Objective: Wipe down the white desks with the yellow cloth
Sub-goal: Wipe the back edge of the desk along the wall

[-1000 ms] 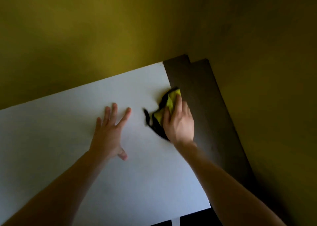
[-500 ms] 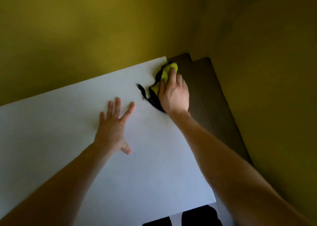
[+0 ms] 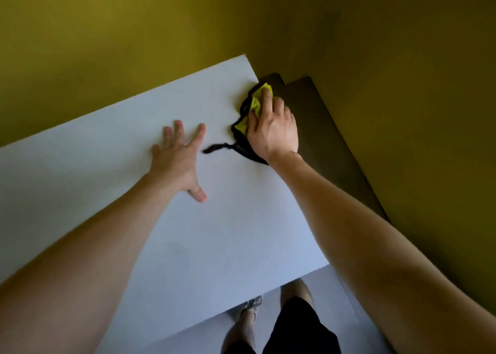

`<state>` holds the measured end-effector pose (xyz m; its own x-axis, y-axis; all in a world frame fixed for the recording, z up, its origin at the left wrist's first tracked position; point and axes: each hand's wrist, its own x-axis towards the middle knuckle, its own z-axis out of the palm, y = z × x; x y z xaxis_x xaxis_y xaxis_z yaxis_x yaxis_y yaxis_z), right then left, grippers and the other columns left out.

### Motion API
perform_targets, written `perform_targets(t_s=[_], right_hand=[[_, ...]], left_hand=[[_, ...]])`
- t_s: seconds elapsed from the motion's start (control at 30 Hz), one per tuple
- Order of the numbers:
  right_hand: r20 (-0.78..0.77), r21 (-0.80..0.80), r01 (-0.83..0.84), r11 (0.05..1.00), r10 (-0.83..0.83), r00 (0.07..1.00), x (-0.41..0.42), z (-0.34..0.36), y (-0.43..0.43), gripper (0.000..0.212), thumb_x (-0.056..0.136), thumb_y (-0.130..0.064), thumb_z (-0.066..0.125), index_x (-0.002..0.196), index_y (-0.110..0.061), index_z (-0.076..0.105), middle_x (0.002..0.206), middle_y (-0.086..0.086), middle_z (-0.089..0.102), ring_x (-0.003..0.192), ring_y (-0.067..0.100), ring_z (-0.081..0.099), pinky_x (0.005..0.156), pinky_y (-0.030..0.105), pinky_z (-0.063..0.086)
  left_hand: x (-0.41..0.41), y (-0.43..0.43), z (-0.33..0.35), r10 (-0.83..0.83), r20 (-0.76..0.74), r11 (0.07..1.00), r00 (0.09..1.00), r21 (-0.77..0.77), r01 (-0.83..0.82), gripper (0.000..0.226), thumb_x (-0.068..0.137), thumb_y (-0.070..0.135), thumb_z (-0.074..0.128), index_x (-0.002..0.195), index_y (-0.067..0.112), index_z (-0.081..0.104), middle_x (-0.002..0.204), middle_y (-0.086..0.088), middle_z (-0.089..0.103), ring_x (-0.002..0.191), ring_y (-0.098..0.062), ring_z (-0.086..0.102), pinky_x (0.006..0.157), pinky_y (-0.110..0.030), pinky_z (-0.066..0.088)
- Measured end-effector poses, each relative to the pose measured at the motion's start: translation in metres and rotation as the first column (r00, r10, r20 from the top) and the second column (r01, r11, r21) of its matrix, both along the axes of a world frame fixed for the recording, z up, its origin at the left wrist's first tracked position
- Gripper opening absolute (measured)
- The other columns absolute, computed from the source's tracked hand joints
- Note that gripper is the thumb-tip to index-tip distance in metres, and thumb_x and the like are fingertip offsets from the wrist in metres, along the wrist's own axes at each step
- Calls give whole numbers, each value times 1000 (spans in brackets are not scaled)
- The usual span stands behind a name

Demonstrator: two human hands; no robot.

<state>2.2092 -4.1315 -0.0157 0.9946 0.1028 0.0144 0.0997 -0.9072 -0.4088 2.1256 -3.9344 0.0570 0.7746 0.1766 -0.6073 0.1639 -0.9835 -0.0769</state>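
A white desk (image 3: pixel 241 232) fills the middle of the view, its far right corner set into the corner of the room. A crumpled yellow cloth with black edging (image 3: pixel 256 103) lies at the desk's right edge, a little short of that corner. My right hand (image 3: pixel 273 130) presses down on the cloth with fingers stretched over it, and a black strand trails out to the left. My left hand (image 3: pixel 177 160) rests flat on the desk with fingers spread, just left of the cloth and apart from it.
Olive-yellow walls (image 3: pixel 134 44) close in behind and to the right. A dark brown ledge (image 3: pixel 322 128) runs along the desk's right edge, lower down. Below the near edge are my legs and a shoe (image 3: pixel 249 310) on a pale floor (image 3: pixel 338 300).
My right hand pushed the cloth up the right edge to the far corner, then drew it back a little. The view tipped down, so my legs show. My left hand stayed planted.
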Motion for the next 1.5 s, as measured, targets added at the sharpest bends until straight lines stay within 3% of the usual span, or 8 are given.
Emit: perform_targets(t_s=[0.1, 0.2, 0.3, 0.53, 0.83, 1.1, 1.33, 1.5], right_hand=[[7, 3, 57, 998, -57, 998, -53, -3, -31, 71, 110, -50, 42, 164, -5, 36, 130, 22, 61, 114, 45, 62, 98, 52, 51], [7, -21, 104, 994, -104, 995, -143, -1, -83, 65, 111, -47, 48, 161, -6, 40, 123, 18, 62, 109, 42, 63, 95, 50, 52], [0, -77, 123, 989, -124, 992, -211, 3, -119, 63, 112, -45, 51, 159, -6, 41, 118, 17, 61, 104, 42, 63, 94, 50, 53], [46, -93, 143, 985, -139, 989, -137, 3, -69, 62, 110, -49, 39, 155, -7, 47, 119, 19, 63, 101, 44, 64, 88, 48, 49], [111, -88, 371, 925, -361, 926, -210, -6, -93, 63, 108, -51, 46, 152, -6, 51, 110, 15, 63, 98, 40, 62, 89, 48, 48], [0, -140, 347, 927, -351, 936, -227, -6, -112, 60, 110, -48, 43, 152, -5, 47, 117, 18, 63, 104, 43, 63, 92, 52, 51], [-8, -73, 126, 989, -127, 992, -88, -11, -53, 63, 114, -43, 40, 161, -2, 39, 132, 24, 61, 114, 47, 62, 99, 54, 51], [40, -42, -10, 999, 12, 999, 24, -12, 4, 62, 114, -41, 38, 166, -8, 33, 149, 21, 56, 128, 46, 58, 110, 54, 46]], left_hand=[[-18, -9, 0, 18, 127, 995, 992, -104, -5, 152, 58, 34, 109, 173, 35, 10, 182, -13, 0, 169, -34, 7, 131, -51, 30], [-77, -31, -8, 95, 427, 953, 899, -299, 41, 80, 85, -1, 80, 157, 24, 56, 170, -7, 45, 157, -29, 41, 128, -42, 36], [-152, -47, -32, 14, 620, 909, 784, -335, 249, 43, 99, 8, 62, 142, 12, 69, 161, -15, 54, 152, -37, 47, 127, -54, 38], [-203, -1, -56, -305, 709, 786, 636, -190, 588, 56, 109, 35, 60, 160, 11, 54, 174, -13, 39, 161, -33, 38, 127, -64, 33], [-205, 2, -71, -271, 752, 781, 601, -192, 594, 58, 107, 35, 56, 163, 16, 51, 176, -9, 36, 163, -29, 35, 128, -62, 32], [-204, -4, -70, -281, 739, 793, 612, -180, 582, 59, 106, 33, 56, 163, 14, 51, 176, -13, 35, 164, -33, 33, 126, -65, 32], [-200, -2, -64, -422, 644, 778, 637, -102, 619, 63, 103, 38, 59, 160, 11, 53, 175, -19, 34, 162, -39, 35, 124, -65, 33], [-160, 38, -59, -235, 695, 889, 679, -128, 439, 51, 107, 32, 58, 153, 10, 60, 166, -18, 48, 153, -40, 47, 125, -58, 37]])
